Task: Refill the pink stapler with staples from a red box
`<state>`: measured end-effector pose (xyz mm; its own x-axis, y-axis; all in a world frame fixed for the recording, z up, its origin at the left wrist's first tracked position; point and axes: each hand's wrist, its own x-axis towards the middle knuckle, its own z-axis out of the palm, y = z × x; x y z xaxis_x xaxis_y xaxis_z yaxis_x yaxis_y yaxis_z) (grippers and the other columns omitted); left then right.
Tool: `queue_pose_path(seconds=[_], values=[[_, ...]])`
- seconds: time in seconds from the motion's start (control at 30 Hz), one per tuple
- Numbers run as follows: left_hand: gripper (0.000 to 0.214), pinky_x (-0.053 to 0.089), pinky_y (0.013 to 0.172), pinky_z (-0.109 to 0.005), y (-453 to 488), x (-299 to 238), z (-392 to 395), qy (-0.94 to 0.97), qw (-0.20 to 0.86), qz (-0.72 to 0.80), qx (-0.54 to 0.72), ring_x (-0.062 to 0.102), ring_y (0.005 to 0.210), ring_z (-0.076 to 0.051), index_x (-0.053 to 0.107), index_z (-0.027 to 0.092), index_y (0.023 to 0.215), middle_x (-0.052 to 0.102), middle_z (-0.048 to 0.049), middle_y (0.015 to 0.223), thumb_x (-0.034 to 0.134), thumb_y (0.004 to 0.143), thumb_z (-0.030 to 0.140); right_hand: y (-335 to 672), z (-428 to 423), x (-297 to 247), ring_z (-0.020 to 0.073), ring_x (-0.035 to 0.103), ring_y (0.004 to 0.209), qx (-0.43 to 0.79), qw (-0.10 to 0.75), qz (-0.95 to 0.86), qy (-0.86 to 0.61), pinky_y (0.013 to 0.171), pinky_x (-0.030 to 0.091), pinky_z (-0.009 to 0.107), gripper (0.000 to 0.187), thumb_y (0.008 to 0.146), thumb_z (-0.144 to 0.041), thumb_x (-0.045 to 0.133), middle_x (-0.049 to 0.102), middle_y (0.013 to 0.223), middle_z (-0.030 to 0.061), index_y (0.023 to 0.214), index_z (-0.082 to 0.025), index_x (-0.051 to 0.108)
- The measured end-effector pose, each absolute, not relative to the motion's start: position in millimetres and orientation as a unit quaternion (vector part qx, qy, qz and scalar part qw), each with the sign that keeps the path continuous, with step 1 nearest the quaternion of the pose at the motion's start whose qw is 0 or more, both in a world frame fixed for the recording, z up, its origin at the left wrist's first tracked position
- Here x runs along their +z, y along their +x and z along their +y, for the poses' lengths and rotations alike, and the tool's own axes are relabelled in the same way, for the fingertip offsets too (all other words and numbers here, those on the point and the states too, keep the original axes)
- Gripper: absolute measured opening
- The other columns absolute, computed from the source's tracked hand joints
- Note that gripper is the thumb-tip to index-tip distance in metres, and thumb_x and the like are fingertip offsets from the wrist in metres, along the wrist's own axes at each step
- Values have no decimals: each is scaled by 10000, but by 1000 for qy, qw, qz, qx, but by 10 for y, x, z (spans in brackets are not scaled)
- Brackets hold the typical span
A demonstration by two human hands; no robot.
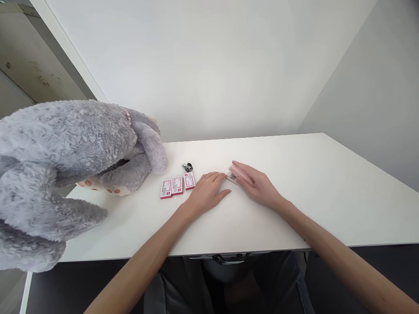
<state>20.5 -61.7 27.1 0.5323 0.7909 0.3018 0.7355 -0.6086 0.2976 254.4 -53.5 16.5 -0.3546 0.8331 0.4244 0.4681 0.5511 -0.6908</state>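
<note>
My right hand (pixel 260 185) is closed around a pink stapler (pixel 242 173), fingers over its pink upper part and thumb along the near side. Below that part, a pale base with a dark patterned patch shows at the left end; the hand hides the rest. My left hand (pixel 209 190) lies low on the table, fingers stretched out, its fingertips at the base's left end. Whether they touch it I cannot tell. Left of that hand lie three small red-and-white boxes, the nearest to it a labelled box (pixel 189 180). Behind them is a small black-and-silver staple remover (pixel 187 167).
A large grey plush toy (pixel 78 135) takes up the left end of the white table (pixel 327 196). A wall (pixel 212 74) rises behind the table's back edge, and a grey wall stands on the right. The front edge runs just before my lap.
</note>
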Motion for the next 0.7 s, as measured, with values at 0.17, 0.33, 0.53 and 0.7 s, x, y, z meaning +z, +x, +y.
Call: queue_pose_path(seconds=[0.17,0.33,0.53,0.7], values=[[446,442,1128,-481,205,250,-622,872,77,433,216,557,1350,-286,498,234,1402,606,-92,1450,588,1002,408,2543,-518,129,259,297,1568,249,385,-794,-400,1287,300,478,550,1069,-467,435,324,1696,-22,1605,-366,364],[471,455,1125,-489,203,234,-622,870,73,437,216,527,1379,-300,456,227,1416,568,-111,1479,573,1004,423,2538,-554,181,264,164,1606,353,343,-767,-411,1309,199,510,713,1057,-557,427,141,1750,-32,1667,-390,99],[450,465,1131,-509,204,183,-613,868,45,432,240,523,1375,-304,450,213,1403,567,-132,1452,553,1006,398,2534,-562,236,221,75,1618,445,370,-686,-441,1302,182,513,685,1052,-660,267,27,1759,-76,1645,-462,-11],[380,464,1132,-533,226,155,-619,869,-10,421,260,537,1356,-313,487,202,1356,595,-147,1399,531,1006,343,2559,-437,76,209,226,1591,462,433,-632,-448,1296,234,468,644,1040,-686,240,216,1733,-63,1635,-459,140]])
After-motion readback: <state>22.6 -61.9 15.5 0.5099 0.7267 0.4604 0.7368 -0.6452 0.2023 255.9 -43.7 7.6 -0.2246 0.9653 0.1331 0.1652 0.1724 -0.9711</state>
